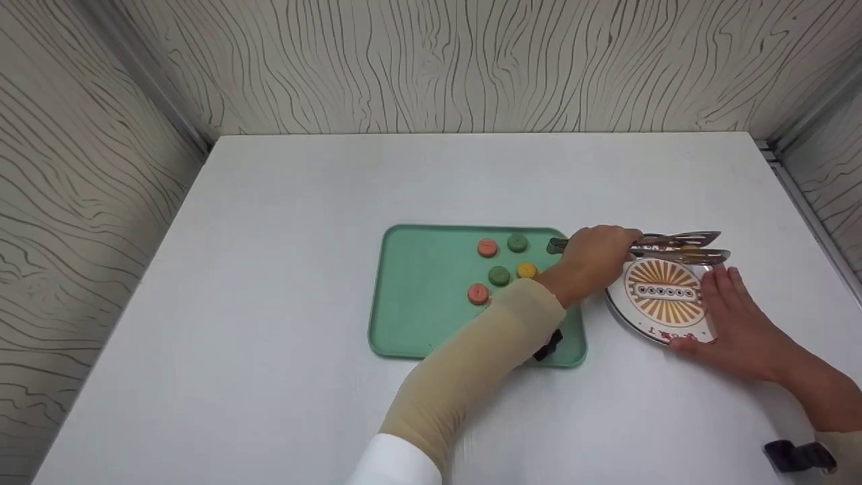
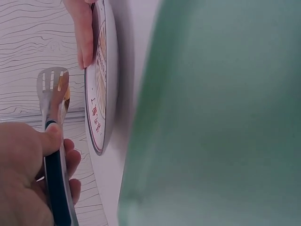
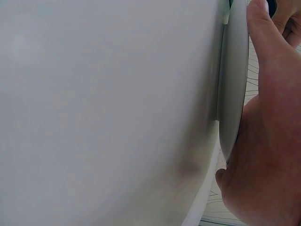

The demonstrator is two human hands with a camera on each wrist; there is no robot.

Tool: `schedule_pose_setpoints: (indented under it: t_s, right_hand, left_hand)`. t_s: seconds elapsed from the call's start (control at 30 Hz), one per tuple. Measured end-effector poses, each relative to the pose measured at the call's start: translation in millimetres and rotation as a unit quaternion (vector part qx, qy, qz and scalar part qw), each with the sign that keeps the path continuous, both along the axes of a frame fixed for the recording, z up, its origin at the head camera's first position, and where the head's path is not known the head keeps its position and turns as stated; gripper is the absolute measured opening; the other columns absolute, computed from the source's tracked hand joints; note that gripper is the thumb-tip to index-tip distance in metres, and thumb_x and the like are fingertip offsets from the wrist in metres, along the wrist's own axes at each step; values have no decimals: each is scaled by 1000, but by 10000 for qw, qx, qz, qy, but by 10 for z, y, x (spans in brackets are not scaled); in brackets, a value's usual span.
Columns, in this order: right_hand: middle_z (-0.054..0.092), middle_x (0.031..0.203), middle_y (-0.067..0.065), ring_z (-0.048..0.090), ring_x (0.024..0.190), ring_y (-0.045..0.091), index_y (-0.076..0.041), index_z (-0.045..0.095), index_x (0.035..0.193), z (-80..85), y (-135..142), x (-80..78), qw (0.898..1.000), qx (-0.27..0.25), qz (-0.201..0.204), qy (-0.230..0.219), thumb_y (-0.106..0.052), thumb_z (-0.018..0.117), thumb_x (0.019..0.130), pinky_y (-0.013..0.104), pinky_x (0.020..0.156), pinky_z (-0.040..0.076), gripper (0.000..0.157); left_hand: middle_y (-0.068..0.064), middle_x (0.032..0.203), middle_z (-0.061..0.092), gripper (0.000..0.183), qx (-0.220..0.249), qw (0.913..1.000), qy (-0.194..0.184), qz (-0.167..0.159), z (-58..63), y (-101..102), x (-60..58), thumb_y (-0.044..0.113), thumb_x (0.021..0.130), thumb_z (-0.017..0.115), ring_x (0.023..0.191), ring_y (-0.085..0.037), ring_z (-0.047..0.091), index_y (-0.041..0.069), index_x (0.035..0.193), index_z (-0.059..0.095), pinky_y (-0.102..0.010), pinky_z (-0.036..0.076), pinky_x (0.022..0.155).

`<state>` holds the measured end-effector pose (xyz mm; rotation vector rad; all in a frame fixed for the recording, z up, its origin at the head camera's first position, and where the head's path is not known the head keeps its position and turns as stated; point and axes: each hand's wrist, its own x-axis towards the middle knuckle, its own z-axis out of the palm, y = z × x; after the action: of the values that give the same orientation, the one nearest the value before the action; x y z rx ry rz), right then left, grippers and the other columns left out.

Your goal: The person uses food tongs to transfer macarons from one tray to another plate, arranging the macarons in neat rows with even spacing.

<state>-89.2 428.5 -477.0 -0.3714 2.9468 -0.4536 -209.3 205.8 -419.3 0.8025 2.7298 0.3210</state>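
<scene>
Gripping tongs [image 1: 704, 256] in the left hand [image 1: 596, 259], with a yellow disc [image 1: 688, 250] apparently pinched between the tips, above the far side of the plate [image 1: 630, 316]. Touching the plate's right rim with the right hand [image 1: 744, 330], fingers straight. Could lose the disc beyond the far rim by squeezing unevenly; could shift the plate by pressing sideways.

the tongs [image 2: 55, 179] partly hide a yellow piece [image 2: 67, 97].

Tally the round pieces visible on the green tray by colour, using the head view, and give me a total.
Pink pieces: 2
Green pieces: 2
Yellow piece: 1
Total: 5, though a sleeve hides part of the tray.
</scene>
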Motion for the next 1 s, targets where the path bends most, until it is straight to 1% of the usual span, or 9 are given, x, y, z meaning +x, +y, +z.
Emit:
schedule_pose_setpoints:
  t_s: [0.33, 0.57, 0.67, 0.8, 0.9, 1.0]
  right_hand:
    - [-15, 160, 39, -24, 149, 45, 18, -6, 153, -2, 10, 6, 10000, -8, -26, -30, -50, 72, 90, 23, 110, -22, 121]
    - [-14, 160, 38, -23, 149, 44, 18, -4, 153, 7, 17, 9, 9999, -105, 30, 62, -47, 72, 90, 20, 110, -21, 119]
    - [-12, 160, 39, -23, 149, 44, 19, -3, 153, 10, 19, 11, 9999, -80, 34, 68, -48, 72, 90, 21, 110, -21, 118]
    - [-11, 160, 40, -23, 149, 45, 19, -3, 153, 9, 16, 8, 9999, -87, 24, 56, -48, 73, 90, 21, 110, -22, 119]
    - [-12, 160, 39, -23, 149, 45, 19, -4, 153, 3, 13, 6, 9999, -112, 18, 59, -48, 73, 89, 22, 111, -22, 120]
    - [-13, 160, 39, -23, 149, 45, 18, -5, 153, -6, 9, 12, 9999, -134, -4, 50, -48, 73, 89, 22, 111, -21, 120]
  left_hand:
    - [23, 138, 58, 41, -40, 9998, 66, 166, -43, 98, 26, 32, 106, 56, 130, 4, 50, 38, 147, 51, -19, 40, 107]
    - [23, 137, 59, 41, -143, 9995, 139, 238, -69, 125, 21, 35, 105, 56, 128, 3, 52, 39, 146, 52, -20, 42, 105]
    - [23, 138, 58, 41, -175, 9994, 136, 264, -91, 125, 4, 35, 106, 56, 128, 3, 52, 38, 146, 52, -20, 42, 105]
    - [23, 138, 58, 41, -134, 9994, 29, 313, -117, 130, -3, 34, 106, 56, 129, 3, 51, 38, 146, 52, -20, 41, 106]
    - [22, 138, 58, 40, -153, 9994, 11, 306, -133, 144, 0, 33, 107, 55, 130, 2, 51, 38, 146, 53, -20, 40, 107]
    - [22, 138, 59, 38, -237, 9993, 76, 276, -149, 161, 2, 33, 107, 53, 129, 2, 52, 38, 145, 53, -21, 41, 106]
